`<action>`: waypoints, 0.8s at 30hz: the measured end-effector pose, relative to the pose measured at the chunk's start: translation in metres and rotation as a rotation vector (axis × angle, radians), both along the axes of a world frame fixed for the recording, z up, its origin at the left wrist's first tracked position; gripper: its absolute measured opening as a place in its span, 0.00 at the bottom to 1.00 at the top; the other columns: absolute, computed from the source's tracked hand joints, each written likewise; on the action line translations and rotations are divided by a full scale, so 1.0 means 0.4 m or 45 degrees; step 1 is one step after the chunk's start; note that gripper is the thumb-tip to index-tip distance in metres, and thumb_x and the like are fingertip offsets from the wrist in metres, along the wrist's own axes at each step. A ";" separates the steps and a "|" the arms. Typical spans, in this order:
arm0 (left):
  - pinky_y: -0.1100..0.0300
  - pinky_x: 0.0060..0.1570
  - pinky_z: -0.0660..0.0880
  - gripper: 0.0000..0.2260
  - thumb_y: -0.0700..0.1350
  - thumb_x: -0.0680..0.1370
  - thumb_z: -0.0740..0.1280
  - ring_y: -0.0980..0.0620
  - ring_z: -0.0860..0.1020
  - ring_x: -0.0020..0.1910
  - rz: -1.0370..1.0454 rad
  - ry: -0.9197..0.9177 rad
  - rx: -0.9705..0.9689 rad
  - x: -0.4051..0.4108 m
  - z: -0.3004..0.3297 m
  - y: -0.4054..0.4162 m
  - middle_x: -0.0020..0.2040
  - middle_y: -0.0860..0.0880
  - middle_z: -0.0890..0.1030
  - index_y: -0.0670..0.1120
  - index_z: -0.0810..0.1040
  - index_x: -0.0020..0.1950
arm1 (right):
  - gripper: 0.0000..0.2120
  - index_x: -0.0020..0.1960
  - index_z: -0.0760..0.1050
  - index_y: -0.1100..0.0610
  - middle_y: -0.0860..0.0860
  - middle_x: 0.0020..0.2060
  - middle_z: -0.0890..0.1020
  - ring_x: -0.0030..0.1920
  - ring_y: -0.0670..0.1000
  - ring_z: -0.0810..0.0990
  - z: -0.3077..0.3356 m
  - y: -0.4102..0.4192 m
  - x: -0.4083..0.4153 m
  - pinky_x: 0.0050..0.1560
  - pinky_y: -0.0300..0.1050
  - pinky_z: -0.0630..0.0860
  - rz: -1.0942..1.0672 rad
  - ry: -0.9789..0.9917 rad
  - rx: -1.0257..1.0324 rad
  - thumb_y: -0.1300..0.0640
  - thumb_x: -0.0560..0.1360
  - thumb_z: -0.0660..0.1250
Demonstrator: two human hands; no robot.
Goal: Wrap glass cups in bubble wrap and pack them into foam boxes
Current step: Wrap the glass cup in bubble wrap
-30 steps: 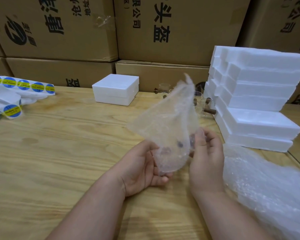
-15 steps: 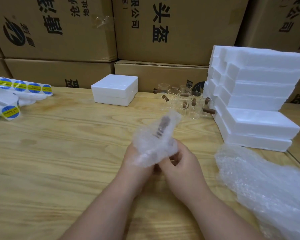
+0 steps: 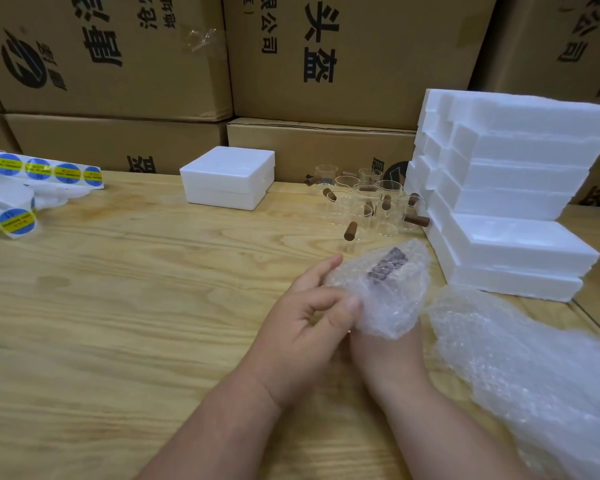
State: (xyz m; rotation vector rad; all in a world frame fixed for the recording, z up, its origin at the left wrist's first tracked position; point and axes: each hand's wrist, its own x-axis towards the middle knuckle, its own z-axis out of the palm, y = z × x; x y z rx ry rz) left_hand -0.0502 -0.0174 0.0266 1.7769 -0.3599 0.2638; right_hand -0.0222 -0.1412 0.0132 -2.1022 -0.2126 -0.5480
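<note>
A pale wooden table (image 3: 118, 306) spreads left of and below the grip, with stacked brown cardboard cartons (image 3: 343, 53) walling the space behind it.

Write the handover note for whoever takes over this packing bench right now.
Left hand: grips the wrapped cup from the left.
Right hand: holds it from below, mostly hidden.
Unwrapped glass cups stand at the back beside the foam box stack; bubble wrap pile on the right.
Done: this cup looks bundled.
Left: box it, then wrap the rest.
</note>
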 end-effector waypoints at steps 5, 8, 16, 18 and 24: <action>0.57 0.60 0.76 0.07 0.53 0.70 0.77 0.65 0.77 0.63 0.328 -0.023 0.000 0.011 -0.003 -0.004 0.61 0.61 0.81 0.58 0.80 0.35 | 0.08 0.39 0.77 0.47 0.42 0.35 0.83 0.38 0.35 0.80 0.020 0.006 -0.006 0.34 0.28 0.71 0.106 0.126 0.221 0.44 0.67 0.64; 0.59 0.48 0.78 0.15 0.52 0.67 0.72 0.61 0.82 0.53 0.387 0.009 -0.024 0.020 0.000 0.000 0.55 0.66 0.81 0.64 0.67 0.41 | 0.07 0.45 0.81 0.49 0.39 0.39 0.84 0.39 0.38 0.81 0.016 0.001 -0.005 0.32 0.28 0.71 0.129 0.158 0.375 0.50 0.68 0.71; 0.65 0.31 0.76 0.25 0.43 0.70 0.77 0.61 0.83 0.35 0.599 0.227 -0.060 0.037 -0.016 0.048 0.45 0.57 0.84 0.69 0.67 0.50 | 0.27 0.69 0.72 0.50 0.42 0.56 0.84 0.55 0.40 0.83 -0.020 0.018 -0.021 0.52 0.35 0.78 0.667 0.306 0.416 0.57 0.70 0.70; 0.65 0.32 0.76 0.22 0.45 0.70 0.77 0.62 0.82 0.35 0.617 0.279 -0.074 0.037 -0.017 0.045 0.43 0.60 0.85 0.66 0.69 0.50 | 0.28 0.71 0.71 0.49 0.39 0.57 0.84 0.55 0.38 0.83 -0.022 0.022 -0.019 0.52 0.33 0.78 0.604 0.307 0.427 0.52 0.72 0.72; 0.62 0.46 0.79 0.11 0.52 0.70 0.67 0.62 0.82 0.45 0.439 0.186 -0.039 0.031 -0.014 0.005 0.45 0.60 0.85 0.57 0.80 0.52 | 0.11 0.51 0.79 0.48 0.39 0.41 0.85 0.38 0.39 0.83 -0.026 0.017 0.005 0.34 0.28 0.74 0.232 0.169 0.504 0.64 0.76 0.68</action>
